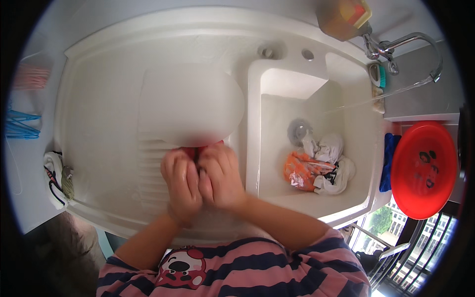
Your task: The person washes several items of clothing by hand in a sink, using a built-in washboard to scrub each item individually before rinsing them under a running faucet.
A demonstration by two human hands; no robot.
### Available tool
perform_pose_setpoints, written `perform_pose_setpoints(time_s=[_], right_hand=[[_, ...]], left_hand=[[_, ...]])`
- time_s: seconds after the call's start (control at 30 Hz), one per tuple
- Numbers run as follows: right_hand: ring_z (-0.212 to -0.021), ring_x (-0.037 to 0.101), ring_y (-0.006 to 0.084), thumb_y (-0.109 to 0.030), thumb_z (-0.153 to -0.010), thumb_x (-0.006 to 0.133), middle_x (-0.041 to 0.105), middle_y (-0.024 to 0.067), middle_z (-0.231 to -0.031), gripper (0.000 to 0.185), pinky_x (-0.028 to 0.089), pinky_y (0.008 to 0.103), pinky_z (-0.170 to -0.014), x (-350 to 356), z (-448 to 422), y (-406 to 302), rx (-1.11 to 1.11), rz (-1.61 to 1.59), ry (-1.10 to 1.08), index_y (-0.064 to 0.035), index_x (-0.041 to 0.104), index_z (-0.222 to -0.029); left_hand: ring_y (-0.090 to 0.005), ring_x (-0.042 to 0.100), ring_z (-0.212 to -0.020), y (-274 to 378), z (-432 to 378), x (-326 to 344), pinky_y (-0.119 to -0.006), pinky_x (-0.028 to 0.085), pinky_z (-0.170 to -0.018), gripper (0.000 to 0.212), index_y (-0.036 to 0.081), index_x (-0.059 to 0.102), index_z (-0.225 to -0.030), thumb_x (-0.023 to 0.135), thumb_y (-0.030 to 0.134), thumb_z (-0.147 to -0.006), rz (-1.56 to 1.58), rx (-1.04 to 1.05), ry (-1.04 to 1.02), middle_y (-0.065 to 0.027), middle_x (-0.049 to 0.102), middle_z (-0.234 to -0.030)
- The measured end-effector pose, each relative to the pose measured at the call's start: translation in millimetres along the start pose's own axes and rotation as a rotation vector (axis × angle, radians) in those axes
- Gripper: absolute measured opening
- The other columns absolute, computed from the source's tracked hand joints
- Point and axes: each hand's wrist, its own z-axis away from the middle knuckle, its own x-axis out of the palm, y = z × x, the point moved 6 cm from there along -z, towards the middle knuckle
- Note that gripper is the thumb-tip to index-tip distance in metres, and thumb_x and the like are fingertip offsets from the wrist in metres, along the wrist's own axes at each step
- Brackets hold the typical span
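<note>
My left hand (182, 182) and my right hand (220, 176) are side by side over the ribbed washboard (154, 163) of a white laundry sink, fingers curled and thumbs close together. Between and just beyond them shows a bit of red cloth (195, 150), gripped by both hands. A pale blurred oval covers whatever lies above the fingers. In the basin to the right lie wet clothes: an orange patterned cloth (300, 167) and white cloths (330, 148), beside the drain (300, 130).
Water runs from the chrome faucet (419, 35) into the basin. A scrub brush (377, 75) rests on the right rim, with a red plastic basin (423, 170) and a blue cloth (389, 163) beyond. Blue hangers (22, 124) and bundled cloths (57, 178) are at the left.
</note>
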Motion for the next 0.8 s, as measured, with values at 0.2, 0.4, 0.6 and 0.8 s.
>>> perform_pose_setpoints(time_s=[0.2,0.4,0.6,0.8], right_hand=[[-0.094,0.051,0.0333,-0.012,-0.079,0.059,0.057,0.0152,-0.095,0.011,0.04,0.0442,-0.084,50.1,-119.8,55.9,0.49,0.124,-0.468,-0.001,0.057,-0.081],[-0.098,0.051,0.0353,-0.011,-0.072,0.062,0.054,0.0151,-0.104,0.029,0.041,0.0472,-0.085,3.5,-19.0,2.0,-0.053,0.109,-0.094,-0.0017,0.057,-0.098],[-0.102,0.05,0.0335,-0.017,-0.081,0.055,0.057,0.0176,-0.104,0.022,0.035,0.044,-0.093,47.3,-77.5,49.6,0.198,0.237,-0.274,0.0017,0.059,-0.092],[-0.109,0.049,0.034,-0.015,-0.082,0.055,0.055,0.0164,-0.111,0.018,0.036,0.0467,-0.095,41.7,-72.4,47.4,0.267,0.024,-0.256,-0.0017,0.059,-0.094]], left_hand=[[-0.0335,0.054,-0.092,-83.0,-122.3,26.6,-0.042,0.041,-0.08,0.022,0.002,0.058,-0.099,0.048,0.02,-0.093,-0.241,-0.202,0.002,-0.0185,0.059,-0.099],[-0.0367,0.05,-0.099,-10.2,-18.8,-6.2,-0.044,0.04,-0.083,0.018,0.002,0.054,-0.103,0.047,0.012,-0.09,-0.026,0.021,-0.165,-0.0189,0.054,-0.109],[-0.0347,0.049,-0.094,-76.9,-73.1,26.3,-0.046,0.036,-0.083,0.017,0.004,0.052,-0.089,0.044,0.018,-0.094,-0.169,-0.152,-0.215,-0.014,0.054,-0.098],[-0.0334,0.049,-0.095,-71.0,-93.9,20.7,-0.046,0.036,-0.086,0.017,0.001,0.053,-0.091,0.044,0.015,-0.093,-0.067,-0.125,-0.264,-0.0134,0.054,-0.1]])
